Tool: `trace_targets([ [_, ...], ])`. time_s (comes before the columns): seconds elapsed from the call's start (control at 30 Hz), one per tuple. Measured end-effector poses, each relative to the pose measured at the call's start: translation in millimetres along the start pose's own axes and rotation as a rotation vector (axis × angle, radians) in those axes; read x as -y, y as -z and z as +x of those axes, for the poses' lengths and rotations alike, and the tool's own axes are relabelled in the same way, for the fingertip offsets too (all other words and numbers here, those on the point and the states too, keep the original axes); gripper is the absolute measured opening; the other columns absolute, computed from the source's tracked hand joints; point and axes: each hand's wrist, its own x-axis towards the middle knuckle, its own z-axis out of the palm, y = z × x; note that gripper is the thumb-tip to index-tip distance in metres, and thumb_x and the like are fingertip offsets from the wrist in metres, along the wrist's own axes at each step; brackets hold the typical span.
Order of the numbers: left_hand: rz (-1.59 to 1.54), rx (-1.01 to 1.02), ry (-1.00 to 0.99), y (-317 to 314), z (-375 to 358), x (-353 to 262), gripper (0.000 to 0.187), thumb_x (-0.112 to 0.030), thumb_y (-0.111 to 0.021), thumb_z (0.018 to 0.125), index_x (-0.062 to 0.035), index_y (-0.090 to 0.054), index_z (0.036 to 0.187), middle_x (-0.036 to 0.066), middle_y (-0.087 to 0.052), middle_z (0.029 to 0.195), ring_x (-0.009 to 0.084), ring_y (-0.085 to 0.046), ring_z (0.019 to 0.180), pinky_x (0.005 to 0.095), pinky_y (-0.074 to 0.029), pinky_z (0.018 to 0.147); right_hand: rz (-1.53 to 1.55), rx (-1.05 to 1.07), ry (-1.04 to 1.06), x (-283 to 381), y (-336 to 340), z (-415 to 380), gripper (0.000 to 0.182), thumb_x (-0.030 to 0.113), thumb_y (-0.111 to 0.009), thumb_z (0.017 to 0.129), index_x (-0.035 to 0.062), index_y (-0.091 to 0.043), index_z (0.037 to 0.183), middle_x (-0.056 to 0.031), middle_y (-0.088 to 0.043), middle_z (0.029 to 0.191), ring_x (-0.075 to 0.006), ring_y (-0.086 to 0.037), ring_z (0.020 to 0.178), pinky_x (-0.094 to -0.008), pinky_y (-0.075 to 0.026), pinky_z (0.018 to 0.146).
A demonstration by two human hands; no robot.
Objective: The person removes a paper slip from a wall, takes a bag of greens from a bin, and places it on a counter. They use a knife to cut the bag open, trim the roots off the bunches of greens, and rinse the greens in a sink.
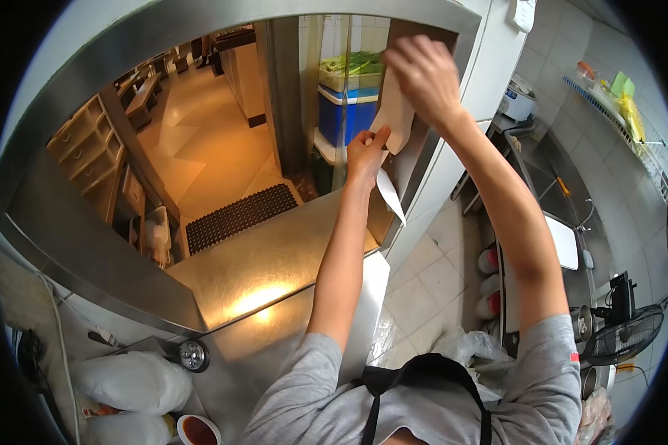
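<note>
At the right side of the metal-framed opening, my left hand (367, 156) is raised with thumb and fingers closed on a white paper slip (390, 197), whose pointed lower end hangs below the wrist. Another stretch of pale paper (398, 122) runs up from these fingers along the frame's inner side. My right hand (425, 80) is higher, over the top of that paper, and its fingers are smeared by motion. Behind the hands, a blue cooler box (338, 117) carries a tray of green leafy stalks (356, 67).
Below the opening runs a metal ledge (252, 278). To the left are filled plastic bags (130, 382), a call bell (194, 355) and a bowl of red sauce (200, 430). A fan (625, 334), a sink counter and a wire shelf (623, 111) are on the right.
</note>
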Motion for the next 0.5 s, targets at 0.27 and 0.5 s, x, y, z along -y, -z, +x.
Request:
trace_targets([
  [0.27,0.010,0.003,-0.032,-2,-4,4,0.028,-0.028,-0.069,0.077,-0.0064,-0.051,0.075,0.002,-0.055,0.071,0.0076,-0.047,0.059,0.0220,-0.037,0.052,-0.024,0.326,0.180,-19,-39,36,0.030,0.008,-0.054,0.075,0.0110,-0.057,0.104,-0.0091,-0.053,0.115,-0.0237,-0.052,0.106,-0.0322,-0.045,0.086],
  [0.5,0.006,0.032,-0.084,3,-7,2,0.026,-0.025,-0.069,0.078,-0.0082,-0.049,0.074,-0.001,-0.053,0.072,0.0050,-0.045,0.062,0.0195,-0.037,0.055,0.483,0.420,-0.102,-12,-36,44,0.027,0.012,-0.046,0.087,0.0109,-0.054,0.113,-0.0098,-0.056,0.110,-0.0256,-0.051,0.105,-0.0346,-0.044,0.085],
])
